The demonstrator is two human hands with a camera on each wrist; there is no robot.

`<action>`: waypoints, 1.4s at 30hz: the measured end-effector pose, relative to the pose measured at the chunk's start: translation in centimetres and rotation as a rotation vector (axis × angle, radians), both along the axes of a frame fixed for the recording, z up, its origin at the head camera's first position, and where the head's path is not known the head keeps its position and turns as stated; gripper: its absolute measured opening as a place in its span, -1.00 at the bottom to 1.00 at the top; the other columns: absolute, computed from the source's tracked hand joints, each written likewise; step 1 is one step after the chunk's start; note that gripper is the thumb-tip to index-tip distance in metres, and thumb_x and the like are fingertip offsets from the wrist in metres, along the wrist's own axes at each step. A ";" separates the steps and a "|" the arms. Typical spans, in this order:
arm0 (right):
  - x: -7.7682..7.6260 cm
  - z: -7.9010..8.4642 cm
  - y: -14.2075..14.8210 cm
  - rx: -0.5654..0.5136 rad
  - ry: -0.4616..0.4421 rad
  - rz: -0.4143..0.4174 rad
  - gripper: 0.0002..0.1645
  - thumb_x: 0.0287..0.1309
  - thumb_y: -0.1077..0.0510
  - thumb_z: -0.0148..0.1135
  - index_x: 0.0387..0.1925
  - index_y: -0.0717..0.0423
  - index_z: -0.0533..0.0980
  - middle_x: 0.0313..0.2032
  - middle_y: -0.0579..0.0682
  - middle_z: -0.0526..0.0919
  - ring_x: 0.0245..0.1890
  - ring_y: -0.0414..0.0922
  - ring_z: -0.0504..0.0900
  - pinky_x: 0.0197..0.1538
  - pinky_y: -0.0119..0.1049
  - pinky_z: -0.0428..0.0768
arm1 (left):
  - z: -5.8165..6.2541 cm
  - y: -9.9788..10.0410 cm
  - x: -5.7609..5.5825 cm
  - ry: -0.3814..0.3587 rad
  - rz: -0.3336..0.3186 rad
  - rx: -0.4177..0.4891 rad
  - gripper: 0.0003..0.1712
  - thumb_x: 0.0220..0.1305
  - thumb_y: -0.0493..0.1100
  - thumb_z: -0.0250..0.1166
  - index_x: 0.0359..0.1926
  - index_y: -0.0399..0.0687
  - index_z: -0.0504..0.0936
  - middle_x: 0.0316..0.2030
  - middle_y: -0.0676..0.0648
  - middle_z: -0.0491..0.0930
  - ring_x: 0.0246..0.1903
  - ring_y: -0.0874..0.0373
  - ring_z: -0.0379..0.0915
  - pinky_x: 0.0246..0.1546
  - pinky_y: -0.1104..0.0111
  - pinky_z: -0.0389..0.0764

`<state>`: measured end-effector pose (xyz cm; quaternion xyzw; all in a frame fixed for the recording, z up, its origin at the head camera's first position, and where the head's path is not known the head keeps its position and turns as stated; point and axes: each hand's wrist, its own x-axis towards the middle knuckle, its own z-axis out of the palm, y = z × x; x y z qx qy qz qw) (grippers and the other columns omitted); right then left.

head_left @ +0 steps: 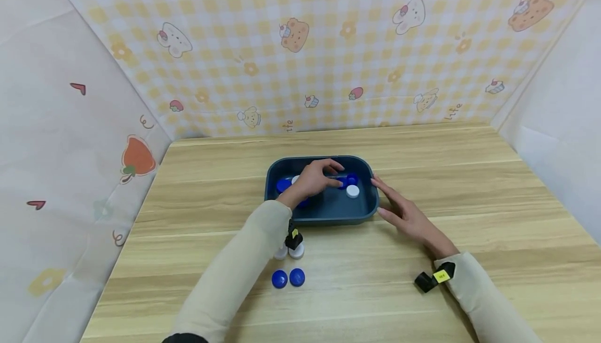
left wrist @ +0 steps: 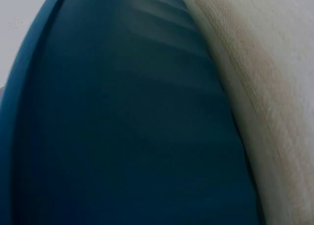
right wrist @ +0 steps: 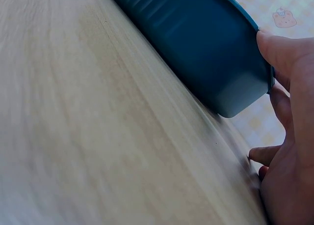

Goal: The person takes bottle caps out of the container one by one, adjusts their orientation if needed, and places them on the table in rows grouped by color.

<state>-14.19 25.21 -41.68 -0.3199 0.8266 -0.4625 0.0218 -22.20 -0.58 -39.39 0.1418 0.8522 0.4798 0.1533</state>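
My left hand (head_left: 313, 179) reaches down into a dark blue tray (head_left: 324, 220), thumb and fingers spread apart. Its thumb tip is at or just over a blue cap (head_left: 343, 183); whether they touch is unclear. Close by lie another blue cap (head_left: 352, 178) and a white cap (head_left: 352, 192). More blue caps (head_left: 283, 185) and a partly covered white one (head_left: 295, 179) lie at the tray's left. The right hand (head_left: 407, 219) rests its thumb and a fingertip against the tray's right end. In the right wrist view, the thumb (right wrist: 279, 50) touches the rim.
Two blue caps (head_left: 288, 278) lie side by side on the wooden table (head_left: 366, 291) in front of the tray. Behind them sit two white caps (head_left: 296, 250), partly hidden by the left wrist camera (head_left: 293, 239). A checked cloth (head_left: 328, 72) hangs behind.
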 end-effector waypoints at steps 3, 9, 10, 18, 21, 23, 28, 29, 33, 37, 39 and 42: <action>0.0 0.0 0.0 0.005 -0.005 -0.003 -0.26 0.27 0.40 0.07 0.42 0.26 0.08 0.43 0.26 -0.02 0.42 0.17 -0.04 0.32 -0.50 -0.06 | -0.1 0.4 -0.2 0.001 -0.004 -0.021 -0.58 0.17 -0.21 0.39 0.08 -0.03 0.58 0.00 -0.11 0.53 -0.49 0.09 0.42 -0.44 0.38 0.45; 0.1 0.1 -0.1 -0.002 -0.008 0.001 -0.27 0.26 0.42 0.07 0.42 0.29 0.07 0.43 0.29 -0.03 0.41 0.21 -0.04 0.33 -0.50 -0.06 | -0.4 1.0 -0.4 0.023 0.007 -0.067 -0.58 0.13 -0.23 0.42 0.05 -0.01 0.60 -0.02 -0.08 0.54 -0.47 0.11 0.43 -0.42 0.40 0.44; 0.1 0.1 -0.1 -0.003 -0.007 0.002 -0.26 0.26 0.42 0.07 0.42 0.29 0.07 0.43 0.29 -0.03 0.41 0.21 -0.04 0.33 -0.49 -0.05 | -0.5 1.0 -0.5 0.028 0.006 -0.076 -0.57 0.12 -0.24 0.42 0.05 -0.01 0.60 -0.02 -0.08 0.54 -0.45 0.11 0.43 -0.41 0.41 0.44; -0.4 -1.1 0.4 -0.033 -0.004 0.014 -0.25 0.25 0.43 0.08 0.42 0.28 0.07 0.44 0.24 -0.03 0.42 0.18 -0.05 0.33 -0.50 -0.05 | -0.9 1.1 -0.6 0.049 -0.019 -0.127 -0.50 0.06 -0.29 0.46 0.06 -0.01 0.59 -0.01 -0.06 0.53 -0.26 0.08 0.43 -0.27 0.37 0.46; -0.9 -2.3 0.8 -0.036 0.001 0.013 -0.23 0.26 0.43 0.08 0.44 0.20 0.06 0.46 0.15 -0.04 0.43 0.07 -0.07 0.33 -0.50 -0.06 | -1.0 1.1 -0.6 0.055 -0.047 -0.164 -0.48 0.05 -0.29 0.46 0.08 0.01 0.58 0.02 -0.05 0.53 -0.11 0.09 0.41 -0.11 0.34 0.45; -1.2 -3.0 1.1 -0.029 0.008 0.012 -0.21 0.27 0.41 0.08 0.46 0.14 0.06 0.46 0.10 -0.05 0.44 -0.01 -0.07 0.33 -0.50 -0.06 | -1.1 1.2 -0.6 0.064 -0.066 -0.188 -0.48 0.05 -0.28 0.47 0.08 0.01 0.58 0.03 -0.04 0.53 -0.05 0.10 0.39 -0.04 0.33 0.42; -1.5 -3.6 1.3 -0.033 0.016 0.005 -0.22 0.29 0.36 0.09 0.47 0.03 0.06 0.47 0.00 -0.04 0.44 -0.09 -0.07 0.34 -0.48 -0.05 | -1.1 1.3 -0.5 0.109 -0.097 -0.233 -0.51 0.07 -0.27 0.45 0.06 -0.01 0.57 0.02 -0.05 0.52 -0.03 0.11 0.39 0.03 0.31 0.42; -1.5 -3.7 1.4 -0.038 0.017 0.006 -0.22 0.29 0.35 0.09 0.47 0.02 0.07 0.47 -0.01 -0.03 0.44 -0.08 -0.06 0.34 -0.47 -0.05 | -1.1 1.3 -0.4 0.115 -0.103 -0.241 -0.52 0.08 -0.27 0.45 0.06 -0.01 0.57 0.03 -0.06 0.51 -0.02 0.11 0.39 0.05 0.30 0.41; -1.3 -3.8 1.3 -0.040 0.024 0.014 -0.22 0.30 0.33 0.10 0.46 0.03 0.07 0.47 -0.02 -0.04 0.44 -0.07 -0.06 0.34 -0.48 -0.05 | -1.1 1.4 -0.2 0.102 -0.129 -0.269 -0.57 0.07 -0.27 0.45 -0.01 0.00 0.58 0.00 -0.08 0.48 -0.03 0.08 0.37 0.09 0.27 0.39; -1.2 -3.8 1.2 -0.033 0.018 0.007 -0.22 0.30 0.33 0.09 0.47 0.00 0.07 0.47 -0.03 -0.03 0.44 -0.08 -0.06 0.33 -0.49 -0.05 | -1.3 1.5 -0.2 0.096 -0.141 -0.294 -0.55 0.05 -0.27 0.46 0.00 0.01 0.57 -0.03 -0.07 0.48 -0.07 0.09 0.38 0.05 0.26 0.41; -1.2 -3.7 1.2 -0.032 0.015 0.000 -0.22 0.30 0.33 0.09 0.47 -0.02 0.06 0.47 -0.03 -0.03 0.44 -0.09 -0.06 0.33 -0.49 -0.04 | -1.3 1.5 -0.3 0.105 -0.142 -0.302 -0.54 0.05 -0.26 0.47 0.00 0.01 0.57 -0.05 -0.07 0.48 -0.08 0.09 0.38 0.04 0.26 0.41; -1.1 -3.1 1.0 -0.033 0.011 -0.002 -0.22 0.30 0.36 0.08 0.47 0.02 0.06 0.47 0.00 -0.02 0.44 -0.07 -0.06 0.33 -0.50 -0.04 | -1.3 1.5 -0.4 0.120 -0.154 -0.323 -0.57 0.04 -0.24 0.48 -0.02 0.02 0.60 -0.08 -0.05 0.49 -0.09 0.11 0.39 0.03 0.27 0.41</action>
